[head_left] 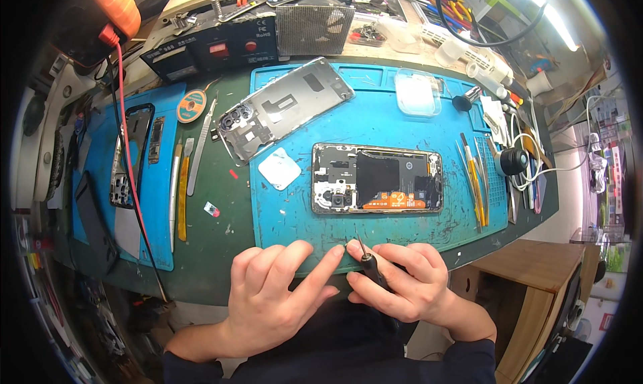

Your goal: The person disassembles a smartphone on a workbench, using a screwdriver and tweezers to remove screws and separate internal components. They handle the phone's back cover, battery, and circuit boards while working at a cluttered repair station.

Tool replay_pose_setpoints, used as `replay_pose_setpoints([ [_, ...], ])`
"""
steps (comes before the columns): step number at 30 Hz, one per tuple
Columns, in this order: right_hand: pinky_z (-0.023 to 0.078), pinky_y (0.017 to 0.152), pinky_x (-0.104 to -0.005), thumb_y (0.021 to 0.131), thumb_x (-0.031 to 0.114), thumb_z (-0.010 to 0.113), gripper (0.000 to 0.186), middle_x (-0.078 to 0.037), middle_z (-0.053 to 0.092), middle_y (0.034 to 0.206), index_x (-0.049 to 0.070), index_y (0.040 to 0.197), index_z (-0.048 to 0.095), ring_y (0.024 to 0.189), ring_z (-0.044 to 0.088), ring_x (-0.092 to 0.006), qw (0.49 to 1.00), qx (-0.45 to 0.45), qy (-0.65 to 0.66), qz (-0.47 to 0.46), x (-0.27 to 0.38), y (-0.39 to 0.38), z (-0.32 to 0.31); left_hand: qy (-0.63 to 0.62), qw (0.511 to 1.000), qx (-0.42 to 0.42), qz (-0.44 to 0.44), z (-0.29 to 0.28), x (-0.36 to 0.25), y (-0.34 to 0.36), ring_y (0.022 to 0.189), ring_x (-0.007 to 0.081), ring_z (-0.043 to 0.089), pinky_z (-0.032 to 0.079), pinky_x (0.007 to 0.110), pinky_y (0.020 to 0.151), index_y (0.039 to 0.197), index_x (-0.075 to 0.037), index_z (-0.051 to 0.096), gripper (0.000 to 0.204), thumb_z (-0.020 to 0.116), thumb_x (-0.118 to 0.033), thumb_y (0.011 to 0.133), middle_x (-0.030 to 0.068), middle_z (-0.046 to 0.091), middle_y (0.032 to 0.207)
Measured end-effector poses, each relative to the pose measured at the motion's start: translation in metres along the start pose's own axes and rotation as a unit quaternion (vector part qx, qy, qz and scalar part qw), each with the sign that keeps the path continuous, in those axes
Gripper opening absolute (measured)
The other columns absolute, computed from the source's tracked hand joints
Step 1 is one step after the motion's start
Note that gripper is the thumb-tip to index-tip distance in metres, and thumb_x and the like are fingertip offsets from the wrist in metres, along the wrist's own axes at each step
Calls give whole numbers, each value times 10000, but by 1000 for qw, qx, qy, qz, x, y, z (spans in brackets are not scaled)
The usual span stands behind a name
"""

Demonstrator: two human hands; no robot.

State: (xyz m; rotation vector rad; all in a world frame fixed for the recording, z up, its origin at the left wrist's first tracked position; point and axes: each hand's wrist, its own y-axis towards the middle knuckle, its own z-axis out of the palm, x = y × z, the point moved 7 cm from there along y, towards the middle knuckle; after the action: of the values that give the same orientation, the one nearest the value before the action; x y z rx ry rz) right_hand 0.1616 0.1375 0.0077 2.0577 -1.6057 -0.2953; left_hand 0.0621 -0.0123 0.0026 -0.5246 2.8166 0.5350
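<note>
My right hand [408, 283] is closed around a small screwdriver [370, 263] with a black handle. Its thin metal shaft points up and away from me, over the mat's near edge. My left hand [278, 280] holds its fingers apart, the index fingertip close to the fingers of my right hand by the shaft. A tiny dark speck shows between the fingertips, too small to name. Beyond both hands an opened phone [335, 176] lies flat on the blue work mat [288, 223], its black battery [376, 173] and camera module exposed. Neither hand touches the phone.
A detached phone back cover [288, 106] and a white pad [280, 169] lie beyond the phone. Tweezers [474, 183] rest at its right, near a clear plastic box [416, 93]. Another phone frame [130, 156] is at left, beside a solder wick spool [191, 106] and a red cable [127, 143].
</note>
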Motion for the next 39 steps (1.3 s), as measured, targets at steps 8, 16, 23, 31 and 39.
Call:
replay_pose_setpoints([
  [8,469,760,-242,968,230,770,163,-44,826,1290,252,1129,766,1030,689,-123,1000,-16,-9,2,-1,2,0,29,1000,-9,5,-2,0,1,1167,211,548,439,416,994,1399,-205,793,581,875,-326,836,31,594,1318],
  [16,468,760,-236,971,203,749,174,-42,826,1288,249,1138,761,1023,688,-122,1000,-22,-3,10,-1,2,-1,8,1000,-2,3,0,-1,1,1160,271,538,431,478,1007,1398,-145,790,529,832,-290,891,60,592,1295],
  [23,474,761,-237,974,190,736,189,-49,823,1293,241,1156,754,1029,689,-129,1000,-22,2,10,-1,2,-1,33,999,-1,1,-1,-1,2,1174,217,538,436,423,1000,1391,-199,800,560,874,-303,845,31,595,1314],
  [31,471,749,-248,993,263,740,174,-49,825,1288,248,1167,749,1035,688,-144,1000,-10,-3,3,-1,2,-1,36,999,-1,11,-1,-1,2,1179,221,539,441,423,993,1390,-201,802,554,869,-294,848,36,598,1323],
  [39,491,752,-245,1009,284,747,233,-49,818,1277,226,1231,786,1017,692,-135,1000,-11,12,2,-3,4,-2,71,997,-8,32,0,-4,1,1156,225,552,441,435,993,1400,-193,798,463,765,-369,973,41,606,1294],
])
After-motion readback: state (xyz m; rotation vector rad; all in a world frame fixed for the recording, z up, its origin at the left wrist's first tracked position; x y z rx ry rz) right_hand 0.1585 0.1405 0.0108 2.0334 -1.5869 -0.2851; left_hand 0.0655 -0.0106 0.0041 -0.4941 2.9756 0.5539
